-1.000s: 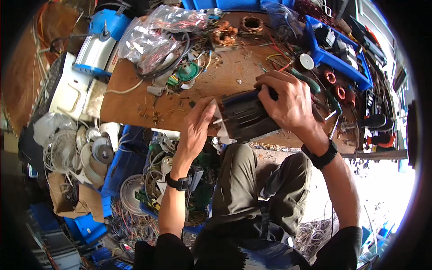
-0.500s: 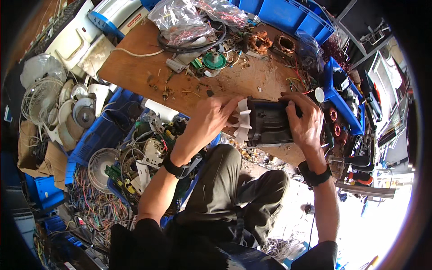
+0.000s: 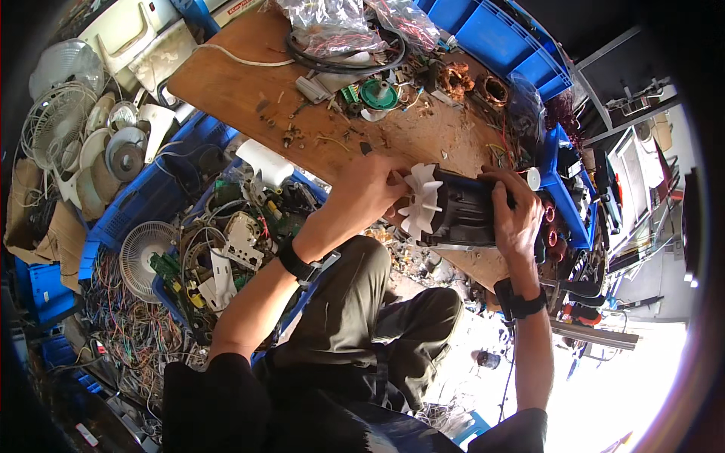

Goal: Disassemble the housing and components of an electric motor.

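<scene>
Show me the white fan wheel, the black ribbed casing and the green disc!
White fan wheel (image 3: 422, 201): head view, its middle.
Black ribbed casing (image 3: 466, 214): head view, its side.
Green disc (image 3: 374, 98): head view, face.

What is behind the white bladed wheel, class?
A black ribbed housing, its other end in the right hand. The white bladed wheel covers much of the near end; any join is hidden.

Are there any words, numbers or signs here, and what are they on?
Red label, on a pale thing at the top: light lettering, which I won't copy.
White patch, lower left: too small to tell.
Black part, white fan: no writing I can make out.
</scene>
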Demonstrator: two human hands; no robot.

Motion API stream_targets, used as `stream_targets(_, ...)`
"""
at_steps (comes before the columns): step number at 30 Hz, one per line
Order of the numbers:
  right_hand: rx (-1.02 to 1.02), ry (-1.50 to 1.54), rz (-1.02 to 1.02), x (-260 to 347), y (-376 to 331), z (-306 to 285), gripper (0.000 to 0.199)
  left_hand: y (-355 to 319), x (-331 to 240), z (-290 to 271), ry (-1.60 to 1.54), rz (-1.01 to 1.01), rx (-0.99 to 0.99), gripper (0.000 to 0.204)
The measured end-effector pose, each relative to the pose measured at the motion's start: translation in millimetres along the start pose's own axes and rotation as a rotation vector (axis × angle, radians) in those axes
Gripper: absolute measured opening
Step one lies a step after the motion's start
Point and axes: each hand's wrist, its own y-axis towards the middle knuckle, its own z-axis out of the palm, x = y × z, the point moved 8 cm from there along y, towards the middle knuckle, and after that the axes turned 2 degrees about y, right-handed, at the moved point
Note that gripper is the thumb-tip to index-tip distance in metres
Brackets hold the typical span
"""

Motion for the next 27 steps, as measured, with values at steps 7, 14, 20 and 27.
stream_targets(7,0.014,0.008,0.032,-6,0,-1,0.024,-26,-26,2,0.129,0.261,-0.15,0.041)
stream_targets(14,-0.021,-0.027,0.016,-6,0,-3,0.021,-45,-51,32,0.133,0.3,-0.166,0.09)
stream_targets(20,-0.054,0.16,0.045,-17,-2,-12,0.03,-46,-87,60,0.469,0.506,-0.231,0.09)
stream_targets(27,-0.304,0.591,0.4,-102,-49,-61,0.034,-45,-95,59,0.575,0.546,-0.17,0.084)
